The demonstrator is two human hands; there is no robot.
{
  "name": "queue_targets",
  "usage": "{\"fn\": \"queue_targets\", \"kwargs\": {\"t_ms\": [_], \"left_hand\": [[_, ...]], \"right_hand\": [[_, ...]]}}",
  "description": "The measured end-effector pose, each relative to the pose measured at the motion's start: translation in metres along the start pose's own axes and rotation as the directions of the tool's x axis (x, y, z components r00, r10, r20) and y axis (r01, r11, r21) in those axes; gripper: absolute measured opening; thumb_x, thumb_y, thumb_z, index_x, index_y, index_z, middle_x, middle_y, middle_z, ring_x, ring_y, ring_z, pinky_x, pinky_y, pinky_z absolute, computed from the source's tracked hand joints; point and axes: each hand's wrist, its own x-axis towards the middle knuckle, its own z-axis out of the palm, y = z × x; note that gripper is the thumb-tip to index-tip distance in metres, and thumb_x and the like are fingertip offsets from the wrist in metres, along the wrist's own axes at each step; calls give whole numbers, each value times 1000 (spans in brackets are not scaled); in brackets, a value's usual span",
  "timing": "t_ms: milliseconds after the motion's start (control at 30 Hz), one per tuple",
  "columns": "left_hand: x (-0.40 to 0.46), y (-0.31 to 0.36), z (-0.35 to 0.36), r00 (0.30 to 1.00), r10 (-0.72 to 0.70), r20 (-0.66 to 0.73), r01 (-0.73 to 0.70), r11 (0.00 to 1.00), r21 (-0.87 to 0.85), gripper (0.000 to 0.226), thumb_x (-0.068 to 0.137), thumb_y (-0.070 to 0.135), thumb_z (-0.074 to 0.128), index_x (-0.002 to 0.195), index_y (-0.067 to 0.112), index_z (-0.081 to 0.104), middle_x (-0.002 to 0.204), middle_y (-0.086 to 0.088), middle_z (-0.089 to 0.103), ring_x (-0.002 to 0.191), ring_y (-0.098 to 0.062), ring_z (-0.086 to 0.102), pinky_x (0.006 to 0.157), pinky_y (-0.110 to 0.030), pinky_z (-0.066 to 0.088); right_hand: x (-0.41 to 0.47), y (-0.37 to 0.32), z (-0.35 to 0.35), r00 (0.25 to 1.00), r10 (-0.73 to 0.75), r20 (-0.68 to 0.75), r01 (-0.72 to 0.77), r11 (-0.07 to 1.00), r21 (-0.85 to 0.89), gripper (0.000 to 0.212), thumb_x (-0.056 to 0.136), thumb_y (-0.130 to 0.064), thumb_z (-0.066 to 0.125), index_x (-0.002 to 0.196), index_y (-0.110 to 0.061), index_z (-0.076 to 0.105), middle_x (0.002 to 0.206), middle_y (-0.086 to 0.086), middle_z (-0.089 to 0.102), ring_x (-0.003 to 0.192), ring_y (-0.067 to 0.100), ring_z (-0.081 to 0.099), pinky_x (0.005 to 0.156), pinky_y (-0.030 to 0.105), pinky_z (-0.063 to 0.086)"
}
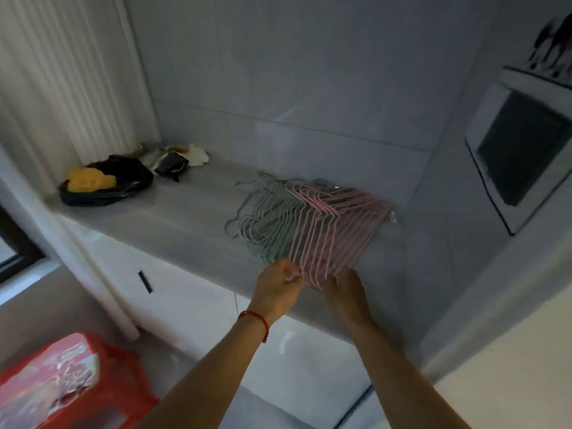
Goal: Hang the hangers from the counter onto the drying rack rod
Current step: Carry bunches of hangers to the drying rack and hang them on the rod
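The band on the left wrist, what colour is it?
Red, seen in the head view: wrist band.

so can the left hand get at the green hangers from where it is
Probably yes: the left hand is at the near edge of the stack, right beside the green hangers, with nothing on the counter between them.

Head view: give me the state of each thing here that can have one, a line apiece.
pink hangers: fanned flat on the counter, near ends at both hands
green hangers: flat, untouched
left hand: fingers curled on a pink hanger
right hand: on the pink ends, grip unclear
black bag: slumped, yellow item on it
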Motion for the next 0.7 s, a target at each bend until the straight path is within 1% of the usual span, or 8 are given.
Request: {"fn": "queue_targets", "kwargs": {"t_ms": [67, 133, 233, 333, 467, 600, 633, 700], "left_hand": [[26, -7, -8, 997, -10, 72, 15, 998, -63, 13, 96, 21, 64, 108, 15, 64, 100, 3, 64, 100, -20, 62, 82, -29, 46], [45, -13, -15, 993, -11, 118, 22, 995, -94, 18, 95, 27, 68, 111, 18, 65, 98, 9, 63, 98, -15, 61, 80, -24, 44], [66, -23, -24, 989, -6, 150, 25, 992, -126, 19, 93, 27, 71, 109, 19, 64, 94, 15, 62, 88, -2, 57, 69, -12, 41], [83, -32, -27, 988, -21, 151, 40, 992, -122, 9, 94, 22, 69, 98, 24, 61, 92, 15, 63, 87, -4, 59, 68, -13, 41], [92, -31, -26, 984, -26, 176, 45, 993, -109, 13, 94, 16, 65, 107, 18, 62, 96, 7, 65, 89, -10, 60, 67, -13, 42], [94, -18, -19, 987, 8, 159, 19, 986, -168, 13, 94, 3, 57, 104, 9, 63, 84, 3, 64, 70, -1, 59, 56, -7, 41], [91, -13, -17, 988, 13, 154, 15, 983, -183, 14, 94, 2, 57, 103, 10, 63, 83, 1, 65, 69, -4, 61, 58, -10, 44], [86, -5, -11, 990, 18, 138, 12, 978, -211, 13, 96, 7, 58, 104, 13, 65, 90, -9, 69, 81, -20, 68, 70, -27, 57]], "right_hand": [[13, -15, 0, 996, 78, -40, -81, 995, -64, 61, 84, -51, 46, 117, -1, 55, 115, 21, 60, 111, 35, 61, 88, 43, 49], [25, -27, 0, 986, 162, -48, -167, 977, -135, 67, 90, -41, 57, 139, 2, 41, 137, 23, 51, 128, 41, 50, 101, 44, 43], [38, -32, 7, 976, 201, -89, -218, 939, -268, 76, 87, -47, 61, 143, -2, 36, 144, 22, 44, 133, 42, 41, 106, 48, 40], [50, -29, 11, 963, 213, -167, -256, 918, -302, 84, 78, -61, 65, 136, -4, 42, 140, 19, 46, 130, 39, 42, 104, 47, 41], [62, -28, -1, 937, 283, -207, -313, 940, -136, 100, 70, -73, 68, 134, -1, 45, 139, 20, 45, 131, 39, 38, 105, 46, 41], [54, -37, -10, 904, 196, -380, -193, 980, 47, 93, 74, -54, 75, 133, 10, 44, 133, 31, 47, 126, 45, 37, 111, 48, 34], [47, -42, -13, 896, 154, -418, -143, 988, 57, 93, 75, -50, 76, 137, 11, 41, 133, 31, 46, 125, 45, 37, 111, 49, 33], [33, -51, -17, 901, 82, -427, -32, 992, 122, 95, 77, -43, 77, 146, 8, 35, 135, 29, 45, 126, 43, 36, 111, 47, 33]]}}
